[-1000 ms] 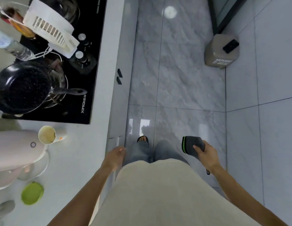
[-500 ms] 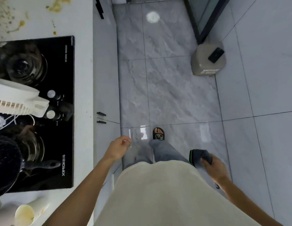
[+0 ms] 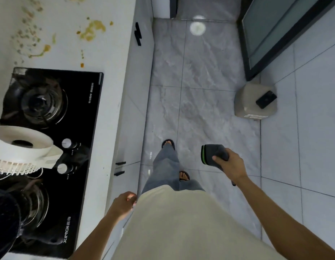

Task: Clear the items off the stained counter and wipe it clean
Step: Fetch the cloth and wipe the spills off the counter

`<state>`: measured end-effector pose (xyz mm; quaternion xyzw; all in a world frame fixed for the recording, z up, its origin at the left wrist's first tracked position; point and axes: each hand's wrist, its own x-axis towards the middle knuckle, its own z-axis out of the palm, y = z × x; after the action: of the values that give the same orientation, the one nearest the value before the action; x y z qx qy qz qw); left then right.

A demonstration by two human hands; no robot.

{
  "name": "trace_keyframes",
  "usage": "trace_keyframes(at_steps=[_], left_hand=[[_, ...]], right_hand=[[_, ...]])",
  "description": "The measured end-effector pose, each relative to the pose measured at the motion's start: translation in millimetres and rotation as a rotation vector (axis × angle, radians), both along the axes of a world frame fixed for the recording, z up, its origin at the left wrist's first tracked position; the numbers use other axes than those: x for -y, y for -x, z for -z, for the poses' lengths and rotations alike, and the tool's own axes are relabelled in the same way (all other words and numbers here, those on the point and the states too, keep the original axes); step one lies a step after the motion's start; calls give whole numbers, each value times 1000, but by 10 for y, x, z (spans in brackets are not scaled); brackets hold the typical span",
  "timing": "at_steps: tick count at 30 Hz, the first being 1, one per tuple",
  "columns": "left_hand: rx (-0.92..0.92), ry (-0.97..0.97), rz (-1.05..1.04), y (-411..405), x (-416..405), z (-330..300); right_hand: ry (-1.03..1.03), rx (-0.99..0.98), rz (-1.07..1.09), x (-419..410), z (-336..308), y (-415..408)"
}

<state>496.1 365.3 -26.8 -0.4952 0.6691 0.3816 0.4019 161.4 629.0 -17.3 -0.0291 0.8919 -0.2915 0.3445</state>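
Note:
My right hand grips a dark grey cloth with a green edge, held over the floor to the right of my legs. My left hand hangs beside my hip with loosely curled fingers and holds nothing. The white counter runs along the left; its far stretch carries yellow-brown stains and scattered specks. No item stands on the stained stretch that I can see.
A black gas hob is set in the counter, with a white plastic appliance lying across it and a dark pan at the lower left. A beige box with a phone on top stands on the grey tiled floor by a dark-framed glass door.
I have walked forward along the counter: the stained stretch has come into view and the hob has slid toward me. My right hand has risen with the cloth; my left has dropped to my hip.

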Motion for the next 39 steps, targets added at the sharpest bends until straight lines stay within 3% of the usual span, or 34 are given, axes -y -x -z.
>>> trace_keyframes(at_steps=[14,21,27,39], left_hand=[[-236,2,-102,2549,1479,-323],[-324,7,-99,3406,2024,-260],[-196,17,-102,3652,2270,-84],[-75,39,-431,3384,2161,24]], right_hand=[[-196,54,21,685,-86,964],[-261,97,-39,970,-145,1681],[-217,74,-120,1608,-59,2741],[-29,-28,-455,3814,-137,4177]])
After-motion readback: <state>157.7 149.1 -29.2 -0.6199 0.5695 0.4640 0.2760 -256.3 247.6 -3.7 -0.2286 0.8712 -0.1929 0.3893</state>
